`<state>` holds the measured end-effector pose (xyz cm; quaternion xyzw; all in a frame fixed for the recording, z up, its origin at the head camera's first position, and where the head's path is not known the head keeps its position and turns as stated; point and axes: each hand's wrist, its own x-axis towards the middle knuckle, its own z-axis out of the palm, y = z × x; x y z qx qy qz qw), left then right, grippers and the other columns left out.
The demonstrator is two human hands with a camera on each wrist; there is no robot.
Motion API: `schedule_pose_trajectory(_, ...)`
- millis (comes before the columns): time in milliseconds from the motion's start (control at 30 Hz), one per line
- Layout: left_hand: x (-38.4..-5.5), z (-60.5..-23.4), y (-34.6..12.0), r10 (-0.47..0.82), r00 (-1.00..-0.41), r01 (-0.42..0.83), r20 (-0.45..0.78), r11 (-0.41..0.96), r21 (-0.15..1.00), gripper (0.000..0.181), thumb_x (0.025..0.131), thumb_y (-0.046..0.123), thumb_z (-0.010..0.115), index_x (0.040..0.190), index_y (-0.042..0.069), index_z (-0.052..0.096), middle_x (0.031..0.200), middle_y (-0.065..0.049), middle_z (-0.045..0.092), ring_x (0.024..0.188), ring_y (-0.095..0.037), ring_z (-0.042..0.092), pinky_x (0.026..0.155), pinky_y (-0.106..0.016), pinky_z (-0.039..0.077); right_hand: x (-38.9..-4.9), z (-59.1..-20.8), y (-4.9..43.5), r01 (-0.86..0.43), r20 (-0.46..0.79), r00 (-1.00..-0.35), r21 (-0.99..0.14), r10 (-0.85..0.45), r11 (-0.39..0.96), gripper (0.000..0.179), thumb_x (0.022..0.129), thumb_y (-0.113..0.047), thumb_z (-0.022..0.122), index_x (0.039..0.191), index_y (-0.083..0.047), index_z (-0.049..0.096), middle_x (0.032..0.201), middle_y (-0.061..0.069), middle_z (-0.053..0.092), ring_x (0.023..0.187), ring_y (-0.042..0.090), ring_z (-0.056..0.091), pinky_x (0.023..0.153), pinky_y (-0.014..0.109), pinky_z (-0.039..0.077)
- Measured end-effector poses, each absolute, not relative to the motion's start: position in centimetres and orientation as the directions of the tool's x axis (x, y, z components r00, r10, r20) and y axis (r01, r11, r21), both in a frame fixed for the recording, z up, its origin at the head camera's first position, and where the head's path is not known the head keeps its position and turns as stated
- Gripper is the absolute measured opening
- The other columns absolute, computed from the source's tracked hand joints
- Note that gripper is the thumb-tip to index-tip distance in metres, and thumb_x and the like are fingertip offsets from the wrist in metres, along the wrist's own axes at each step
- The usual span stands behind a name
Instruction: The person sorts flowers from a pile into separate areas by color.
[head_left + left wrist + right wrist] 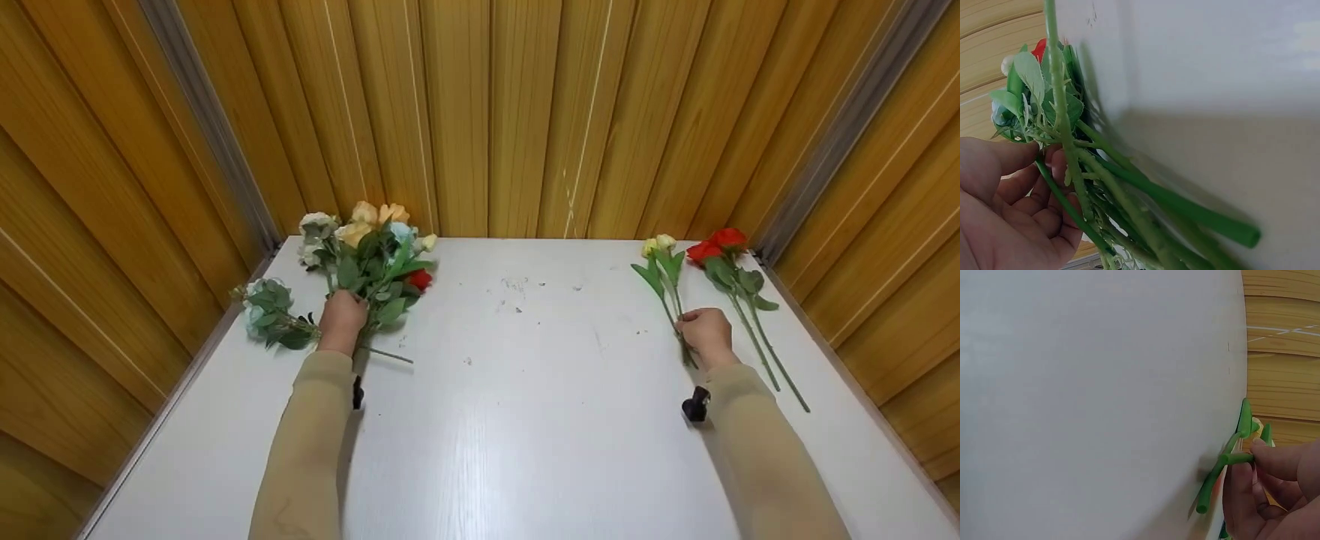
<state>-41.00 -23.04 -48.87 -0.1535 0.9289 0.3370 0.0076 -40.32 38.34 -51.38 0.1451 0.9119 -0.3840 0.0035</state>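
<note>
My left hand (343, 321) is at the stems of a mixed bunch of flowers (369, 264) with peach, white, pale blue and red blooms. In the left wrist view, its thumb and fingers pinch a thin green stem (1060, 194), beside several thicker stems (1154, 236). On the other side, my right hand (706, 331) pinches a tulip by its stem. Two pale yellow tulips (665, 242) lie together there, heads toward the back wall. The right wrist view shows a cut stem end (1203, 505) poking out past the fingertips.
Two long-stemmed red roses (729, 240) lie right of the tulips. A pale blue flower spray (268, 304) lies left of my left hand. The white table (517, 420) meets wood-patterned walls (465, 112) at the back and sides. Small dark marks dot its surface.
</note>
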Motion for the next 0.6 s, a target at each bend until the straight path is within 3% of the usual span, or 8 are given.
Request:
schedule_pose_trajectory(100, -41.0, -48.7, -22.9, -0.275, -0.954, -0.285, -0.117, 0.721, 0.631, 0.033, 0.11, 0.022, 0.048, 0.129, 0.004, 0.067, 0.129, -0.021, 0.068, 0.104, -0.035, 0.067, 0.088, -0.049, 0.054, -40.5, -51.3, 38.4, 0.288, -0.15, -0.955, -0.683, 0.257, 0.671, 0.038, 0.101, -0.016, 0.061, 0.128, 0.011, 0.063, 0.132, 0.033, 0.061, 0.12, 0.047, 0.06, 0.089, 0.045, 0.056)
schedule_pose_trajectory(200, -41.0, -48.5, -22.8, -0.273, -0.956, -0.279, -0.112, 0.718, 0.637, 0.037, 0.11, 0.021, 0.047, 0.141, 0.007, 0.061, 0.143, -0.019, 0.062, 0.124, -0.039, 0.062, 0.102, -0.055, 0.051, -40.6, -51.3, 38.4, 0.307, -0.182, -0.951, -0.663, 0.25, 0.683, 0.038, 0.102, -0.017, 0.06, 0.129, 0.01, 0.063, 0.133, 0.032, 0.061, 0.116, 0.044, 0.062, 0.083, 0.039, 0.056)
schedule_pose_trajectory(333, -41.1, -48.3, -22.7, -0.272, -0.958, -0.27, -0.095, 0.735, 0.622, 0.036, 0.11, 0.022, 0.047, 0.138, 0.006, 0.063, 0.139, -0.02, 0.064, 0.12, -0.039, 0.064, 0.1, -0.056, 0.051, -40.6, -51.3, 38.2, 0.291, -0.167, -0.956, -0.649, 0.242, 0.703, 0.037, 0.1, -0.016, 0.062, 0.126, 0.011, 0.065, 0.13, 0.032, 0.063, 0.111, 0.042, 0.064, 0.079, 0.037, 0.056)
schedule_pose_trajectory(533, -41.2, -47.9, -22.5, -0.262, -0.962, -0.256, -0.073, 0.787, 0.562, 0.032, 0.108, 0.022, 0.05, 0.129, 0.004, 0.068, 0.128, -0.02, 0.07, 0.11, -0.037, 0.068, 0.092, -0.055, 0.054, -40.4, -51.5, 38.0, 0.251, -0.125, -0.967, -0.613, 0.221, 0.749, 0.037, 0.097, -0.011, 0.064, 0.124, 0.014, 0.065, 0.129, 0.035, 0.063, 0.115, 0.05, 0.062, 0.088, 0.049, 0.057)
schedule_pose_trajectory(600, -41.2, -47.6, -22.3, -0.259, -0.964, -0.252, -0.065, 0.799, 0.547, 0.029, 0.107, 0.021, 0.051, 0.116, 0.004, 0.072, 0.113, -0.019, 0.072, 0.096, -0.034, 0.068, 0.083, -0.051, 0.054, -40.5, -51.6, 38.0, 0.249, -0.125, -0.968, -0.608, 0.218, 0.754, 0.037, 0.097, -0.011, 0.064, 0.125, 0.014, 0.064, 0.13, 0.035, 0.062, 0.117, 0.05, 0.062, 0.09, 0.051, 0.057)
